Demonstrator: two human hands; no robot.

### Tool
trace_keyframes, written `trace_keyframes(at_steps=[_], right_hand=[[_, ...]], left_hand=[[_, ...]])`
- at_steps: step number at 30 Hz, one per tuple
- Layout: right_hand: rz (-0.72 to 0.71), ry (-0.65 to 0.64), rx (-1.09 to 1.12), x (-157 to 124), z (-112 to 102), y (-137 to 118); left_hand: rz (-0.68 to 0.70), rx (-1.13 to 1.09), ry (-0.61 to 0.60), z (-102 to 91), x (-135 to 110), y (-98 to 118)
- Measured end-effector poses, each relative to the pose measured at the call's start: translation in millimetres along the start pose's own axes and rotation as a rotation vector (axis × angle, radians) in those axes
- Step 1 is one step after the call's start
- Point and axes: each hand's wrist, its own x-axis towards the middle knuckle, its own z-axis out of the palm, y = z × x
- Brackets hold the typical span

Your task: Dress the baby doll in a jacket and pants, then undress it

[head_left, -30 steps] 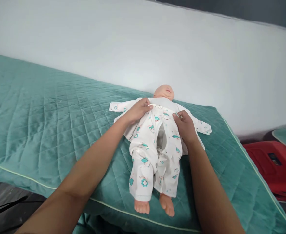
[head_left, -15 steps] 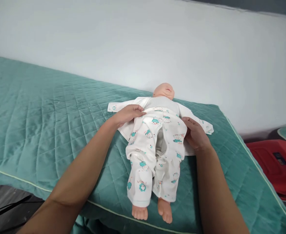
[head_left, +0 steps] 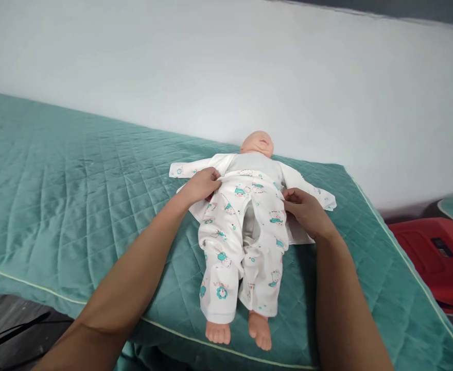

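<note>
A baby doll [head_left: 257,143] lies on its back, head toward the wall and bare feet toward me. It has on white baby pants [head_left: 265,211] with a teal animal print and an open gap at the crotch, pulled up over the belly. A matching white jacket [head_left: 299,180] lies spread under it, its sleeves out to both sides. My left hand [head_left: 202,184] pinches the pants' waist at the doll's left-hand side in view. On the opposite side my right hand [head_left: 306,208] has its fingers closed at the pants' side edge; the fingertips are partly hidden.
A green quilted bed cover [head_left: 95,206] with pale piping lies under the doll. The white wall [head_left: 172,67] rises behind. A red plastic object [head_left: 431,257] stands beyond the right edge, and a dark metal frame [head_left: 14,335] shows at lower left.
My left hand has slid slightly down along the waist side, and its fingers have curled in. The right hand has shifted a little inward. The pants look smoother and narrower at the hips.
</note>
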Motion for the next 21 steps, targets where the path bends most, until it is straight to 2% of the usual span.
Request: trace_keyframes(at_steps=[4, 6, 11, 14, 17, 21], right_hand=[[-0.018, 0.169, -0.298, 5.0, 6.4, 3.5], [-0.029, 0.219, -0.434, 7.6, 8.9, 4.3], [0.042, 0.190, -0.525, 8.6, 11.9, 1.5], [0.015, 0.153, -0.583, 5.0, 13.8, -1.8], [-0.021, 0.147, -0.555, 1.4, 16.0, -3.2], [-0.055, 0.118, -0.295, -0.9, 18.6, -0.5]], left_hand=[[0.062, 0.155, 0.061, 1.8, 0.1, 2.3], [0.075, 0.153, 0.030, -0.2, -1.6, 4.9], [0.095, 0.034, -0.171, -6.5, -7.2, 9.6], [0.110, -0.028, -0.227, -6.4, -7.8, 8.6], [0.093, -0.112, -0.248, -2.8, -6.2, 6.2], [0.015, -0.307, -0.209, 5.8, -3.1, 3.7]])
